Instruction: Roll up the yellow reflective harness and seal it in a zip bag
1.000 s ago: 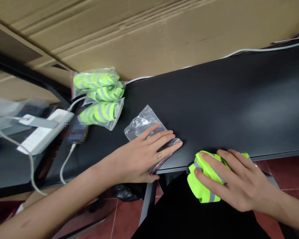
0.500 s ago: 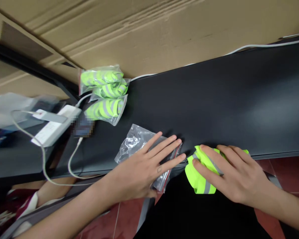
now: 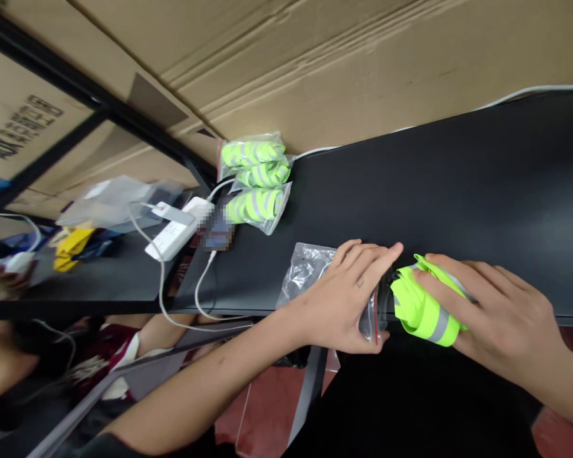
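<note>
My left hand grips an empty clear zip bag at its red-striped mouth, thumb under the bag at the black table's front edge. My right hand holds a rolled neon-yellow reflective band with grey stripes, its end right against the bag's mouth. The two hands are almost touching.
Three bagged neon bands lie stacked at the table's back left, against big cardboard boxes. A white power strip with cables sits on a lower black shelf to the left, beside a clear bag and yellow items. Red floor tiles show below.
My left hand went from lying flat on the bag to gripping its mouth. My right hand brought the band up to the bag's mouth. The camera view shifted to the left.
</note>
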`<state>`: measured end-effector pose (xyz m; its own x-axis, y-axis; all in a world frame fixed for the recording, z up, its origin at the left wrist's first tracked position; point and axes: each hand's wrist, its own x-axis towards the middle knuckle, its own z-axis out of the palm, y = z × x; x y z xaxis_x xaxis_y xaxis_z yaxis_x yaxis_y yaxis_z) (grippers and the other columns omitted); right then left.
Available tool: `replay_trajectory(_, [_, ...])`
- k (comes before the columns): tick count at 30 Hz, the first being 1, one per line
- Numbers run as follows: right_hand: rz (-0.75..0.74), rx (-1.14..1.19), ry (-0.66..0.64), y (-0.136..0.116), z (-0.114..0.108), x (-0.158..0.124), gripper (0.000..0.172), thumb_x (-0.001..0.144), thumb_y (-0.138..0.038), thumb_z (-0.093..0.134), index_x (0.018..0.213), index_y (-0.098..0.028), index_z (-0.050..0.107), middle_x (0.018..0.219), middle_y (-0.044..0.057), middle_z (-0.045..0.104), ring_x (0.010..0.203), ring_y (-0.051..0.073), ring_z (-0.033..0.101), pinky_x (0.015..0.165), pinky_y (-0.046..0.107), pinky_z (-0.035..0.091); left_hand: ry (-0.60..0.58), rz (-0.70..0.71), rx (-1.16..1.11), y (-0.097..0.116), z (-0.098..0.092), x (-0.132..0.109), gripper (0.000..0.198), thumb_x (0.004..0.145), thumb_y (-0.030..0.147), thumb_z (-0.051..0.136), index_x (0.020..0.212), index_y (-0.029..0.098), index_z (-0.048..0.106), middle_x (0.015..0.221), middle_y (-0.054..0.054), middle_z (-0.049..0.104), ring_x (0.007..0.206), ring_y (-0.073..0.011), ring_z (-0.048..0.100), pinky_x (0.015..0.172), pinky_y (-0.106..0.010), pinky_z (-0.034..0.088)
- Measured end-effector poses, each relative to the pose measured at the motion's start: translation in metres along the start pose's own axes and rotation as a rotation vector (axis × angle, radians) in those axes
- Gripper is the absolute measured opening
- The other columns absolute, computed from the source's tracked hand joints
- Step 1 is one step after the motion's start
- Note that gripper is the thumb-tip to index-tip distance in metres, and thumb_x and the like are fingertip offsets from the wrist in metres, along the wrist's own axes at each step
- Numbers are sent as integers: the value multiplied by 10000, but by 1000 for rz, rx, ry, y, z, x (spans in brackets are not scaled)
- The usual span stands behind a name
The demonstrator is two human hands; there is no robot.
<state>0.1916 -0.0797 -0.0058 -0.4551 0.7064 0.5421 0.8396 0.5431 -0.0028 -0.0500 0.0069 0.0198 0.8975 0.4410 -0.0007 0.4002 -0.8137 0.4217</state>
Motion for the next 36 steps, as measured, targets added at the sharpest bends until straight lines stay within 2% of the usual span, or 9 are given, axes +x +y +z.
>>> replay_trajectory(4, [2, 22, -9, -3, 5, 11, 448, 837, -75, 555, 1273, -171, 596, 1217, 150, 711, 890, 289, 683, 671, 387, 493, 69, -79, -116, 3, 6, 4, 1217, 680, 358, 725, 1574, 178, -80, 1488, -186, 411, 1396, -345, 404, 1214, -566, 215])
replay_trajectory(7, [-35, -5, -18, -5, 6, 17, 413, 867, -103, 551, 1270, -179, 590, 1207, 143, 719, 894, 298, 686, 671, 389, 494, 73, -111, -139, 5, 7, 7, 1261, 627, 326, 747, 1570, 179, -77, 1482, -183, 411, 1378, -359, 407, 1198, -581, 239])
replay_trajectory(12, [-48, -70, -24, -2, 4, 25, 397, 888, -91, 546, 1274, -173, 591, 1199, 145, 723, 892, 303, 689, 671, 390, 498, 105, -132, -177, 4, 7, 9, 1237, 620, 318, 721, 1564, 175, -65, 1475, -185, 403, 1368, -375, 386, 1157, -594, 297])
replay_trajectory(20, [-158, -166, -122, -7, 0, 42, 338, 877, -47, 548, 1185, -147, 646, 1169, 125, 746, 812, 295, 705, 612, 377, 495, 113, -163, -134, 7, 4, 18, 1177, 621, 337, 681, 1549, 108, -5, 1428, -199, 450, 1375, -363, 387, 1191, -600, 234])
replay_trajectory(26, [-216, -191, -132, -5, 2, 43, 269, 895, -78, 511, 1119, -19, 647, 1182, 212, 728, 817, 343, 718, 630, 425, 533, 113, -202, -71, 7, 5, 24, 1181, 606, 390, 687, 1537, 22, 61, 1378, -217, 484, 1350, -363, 411, 1208, -584, 214])
replay_trajectory(31, [-263, -156, -160, 1, 2, 44, 262, 895, -75, 509, 1110, -34, 652, 1188, 228, 721, 829, 355, 731, 607, 417, 547, 112, -221, -45, 7, 8, 27, 1188, 599, 414, 695, 1528, -11, 89, 1375, -227, 481, 1344, -371, 412, 1212, -580, 205])
replay_trajectory(36, [-338, -37, -132, 7, 1, 48, 247, 892, -70, 518, 1081, -40, 674, 1159, 212, 736, 885, 381, 735, 593, 415, 563, 136, -207, -28, 5, 11, 29, 1206, 602, 444, 708, 1533, 1, 83, 1357, -219, 488, 1322, -360, 434, 1211, -577, 198])
